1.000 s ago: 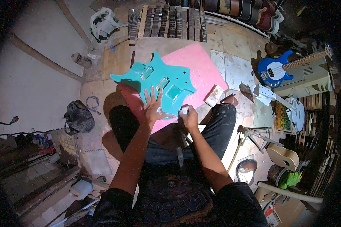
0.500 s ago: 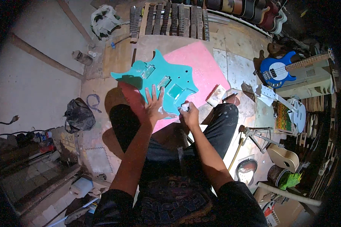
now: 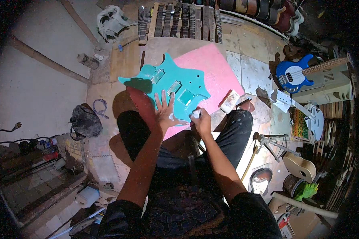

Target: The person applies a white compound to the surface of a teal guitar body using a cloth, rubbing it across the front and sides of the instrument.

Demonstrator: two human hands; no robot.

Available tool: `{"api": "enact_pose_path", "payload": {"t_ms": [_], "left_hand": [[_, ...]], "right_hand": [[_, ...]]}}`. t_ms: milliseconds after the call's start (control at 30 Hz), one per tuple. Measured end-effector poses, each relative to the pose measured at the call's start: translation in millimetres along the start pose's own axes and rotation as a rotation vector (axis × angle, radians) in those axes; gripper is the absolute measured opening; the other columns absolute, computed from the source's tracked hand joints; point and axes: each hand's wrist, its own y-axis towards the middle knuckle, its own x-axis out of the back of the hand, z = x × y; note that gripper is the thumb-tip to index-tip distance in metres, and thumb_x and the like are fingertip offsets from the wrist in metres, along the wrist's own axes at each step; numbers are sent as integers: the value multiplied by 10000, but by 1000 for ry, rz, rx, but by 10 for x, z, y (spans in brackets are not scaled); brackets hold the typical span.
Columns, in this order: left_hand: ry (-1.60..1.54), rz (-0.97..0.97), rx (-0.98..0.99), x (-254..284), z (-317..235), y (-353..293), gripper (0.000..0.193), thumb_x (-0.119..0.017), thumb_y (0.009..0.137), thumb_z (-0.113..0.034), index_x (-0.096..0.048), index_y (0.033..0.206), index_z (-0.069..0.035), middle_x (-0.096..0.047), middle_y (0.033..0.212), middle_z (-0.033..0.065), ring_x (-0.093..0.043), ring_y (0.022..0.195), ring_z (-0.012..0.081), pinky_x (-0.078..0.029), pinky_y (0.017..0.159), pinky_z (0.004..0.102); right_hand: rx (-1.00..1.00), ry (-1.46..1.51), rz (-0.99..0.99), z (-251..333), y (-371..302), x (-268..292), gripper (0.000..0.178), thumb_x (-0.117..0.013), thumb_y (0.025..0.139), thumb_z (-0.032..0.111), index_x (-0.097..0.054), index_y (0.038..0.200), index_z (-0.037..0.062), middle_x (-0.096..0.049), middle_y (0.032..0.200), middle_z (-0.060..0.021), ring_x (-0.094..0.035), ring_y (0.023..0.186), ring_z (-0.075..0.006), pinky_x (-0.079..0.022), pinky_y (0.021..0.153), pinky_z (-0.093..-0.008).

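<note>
The turquoise guitar body [image 3: 179,75] lay flat, over a pink sheet [image 3: 217,69], in front of the seated person, its pointed horn aimed toward the left and its cut-out cavities facing up. The left hand [image 3: 165,113] rested on its near part, palm down, its fingers [image 3: 164,96] spread wide, with a whitish smudge on the back of the hand. Just beside it, the right hand [image 3: 202,120] had its fingers closed around a small white object [image 3: 196,114] at the body's near edge; what kind of object it was could not be told. A pale block with a reddish toothed edge [image 3: 229,101] lay at the sheet's right side, near the person's dark-trousered right knee [image 3: 241,119]. Beyond the sheet, a row of guitar necks [image 3: 181,22] lay side by side. Well off to the right were a blue bass guitar [image 3: 306,71] with a white plate and, nearer the person, a pale wooden guitar body [image 3: 297,165] with a round hole. A crumpled black bag [image 3: 85,121] lay on the floor to the left.
</note>
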Motion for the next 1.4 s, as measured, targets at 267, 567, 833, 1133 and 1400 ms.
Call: {"api": "enact_pose_path", "payload": {"t_ms": [267,567,833,1133,1400], "left_hand": [[1,-47,-40,-1,-82,27,1580,-947,420,-690,-125,1670,-182,35,1704,273,118,1526,577,-239,1144,768],[33,16,-9,-9,35,12,1689,-893,355,-798,-40,1675,-180,110,1702,273,172,1516,579,-140,1132,805],[42,33,32,122,-117,-37,1562,-900,432,-759,-123,1671,-212,12,1722,230,69,1553,538,-196,1084,824],[44,-30,18,82,-68,-70,1541,-913,419,-730,-165,1663,-214,-16,1723,215,47,1553,531,-127,1094,840],[-14,-33,-5,131,-169,-37,1560,-939,411,-695,-148,1666,-212,3,1723,213,71,1551,531,-85,1097,847]], "right_hand": [[232,-89,-92,-680,194,-52,207,-762,851,0,-630,1009,-18,-665,801,-64,-650,727,-139,-529,634,-331],[49,-44,-73,-213,103,6,205,-812,861,90,-655,962,5,-654,757,-45,-596,679,-123,-495,634,-313],[91,21,-133,-442,86,-89,217,-824,851,80,-635,922,1,-632,762,-42,-573,698,-126,-491,652,-314],[195,105,-128,-424,64,-169,289,-799,901,162,-629,1049,-19,-634,787,-64,-579,716,-129,-484,654,-313],[298,-307,-528,-233,560,-158,324,-823,847,190,-575,910,-8,-571,873,-185,-542,830,-342,-436,770,-468]]}}
